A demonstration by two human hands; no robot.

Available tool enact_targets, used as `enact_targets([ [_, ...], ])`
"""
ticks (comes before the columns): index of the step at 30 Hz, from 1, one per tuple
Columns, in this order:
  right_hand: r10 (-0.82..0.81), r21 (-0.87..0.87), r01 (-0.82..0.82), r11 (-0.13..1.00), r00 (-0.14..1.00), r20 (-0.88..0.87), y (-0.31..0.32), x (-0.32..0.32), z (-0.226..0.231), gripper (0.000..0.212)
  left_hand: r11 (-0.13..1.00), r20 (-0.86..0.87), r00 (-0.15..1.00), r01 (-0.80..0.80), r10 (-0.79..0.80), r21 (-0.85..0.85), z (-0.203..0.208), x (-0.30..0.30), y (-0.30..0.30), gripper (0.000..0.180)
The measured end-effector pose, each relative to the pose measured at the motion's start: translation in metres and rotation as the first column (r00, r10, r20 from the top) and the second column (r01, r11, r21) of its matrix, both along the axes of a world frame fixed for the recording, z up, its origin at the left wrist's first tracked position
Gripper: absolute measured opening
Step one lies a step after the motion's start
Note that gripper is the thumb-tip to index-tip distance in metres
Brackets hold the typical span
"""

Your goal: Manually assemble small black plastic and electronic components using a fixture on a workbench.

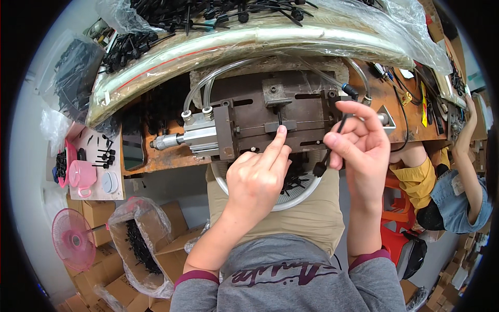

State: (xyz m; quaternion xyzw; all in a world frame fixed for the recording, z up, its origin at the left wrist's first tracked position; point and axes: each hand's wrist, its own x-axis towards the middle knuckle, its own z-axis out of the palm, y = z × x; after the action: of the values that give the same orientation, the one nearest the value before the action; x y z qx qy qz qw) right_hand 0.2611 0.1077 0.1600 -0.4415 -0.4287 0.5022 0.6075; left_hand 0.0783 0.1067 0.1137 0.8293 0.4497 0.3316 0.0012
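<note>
My left hand [260, 174] reaches over the middle of a dark metal clamping fixture [254, 106]. Its index finger is stretched out, the tip touching a slim black part [280, 115] that stands in line with a small metal block; the other fingers are loosely bent and hold nothing visible. At the fixture's right end, my right hand [361, 145] pinches a thin black plastic stem with a knob [319, 169] at its lower end, between thumb and fingers. A silver air cylinder [200, 139] with clear hoses is mounted on the fixture's left side.
Many black plastic parts [189, 15] are heaped behind a plastic-wrapped roll [249, 36]. Below the fixture, a round container [296, 200] on my lap holds more. A pink fan [74, 239] and lined carton [150, 223] stand left; another person [462, 192] sits right.
</note>
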Motion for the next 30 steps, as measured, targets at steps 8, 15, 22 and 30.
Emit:
enact_targets([
  [8,0.095,-0.077,-0.108,0.991,0.984,-0.148,-0.004,-0.004,-0.002,0.048,0.982,0.244,0.964,0.142,-0.109,-0.124,0.013,-0.006,-0.004,0.035],
  [15,0.240,-0.094,-0.267,0.959,0.943,-0.231,0.001,-0.016,0.001,0.046,0.934,0.469,0.845,0.340,-0.255,-0.106,0.033,-0.016,-0.028,0.036],
  [22,-0.333,0.500,0.056,0.864,0.809,0.484,0.087,-0.012,0.040,0.026,0.981,0.288,0.947,0.173,-0.141,-0.087,0.027,-0.021,-0.019,0.032],
  [30,-0.501,0.494,-0.238,0.836,0.037,0.865,0.197,-0.031,0.070,0.024,0.995,0.040,0.994,0.100,-0.099,-0.028,0.005,-0.006,-0.008,0.026],
])
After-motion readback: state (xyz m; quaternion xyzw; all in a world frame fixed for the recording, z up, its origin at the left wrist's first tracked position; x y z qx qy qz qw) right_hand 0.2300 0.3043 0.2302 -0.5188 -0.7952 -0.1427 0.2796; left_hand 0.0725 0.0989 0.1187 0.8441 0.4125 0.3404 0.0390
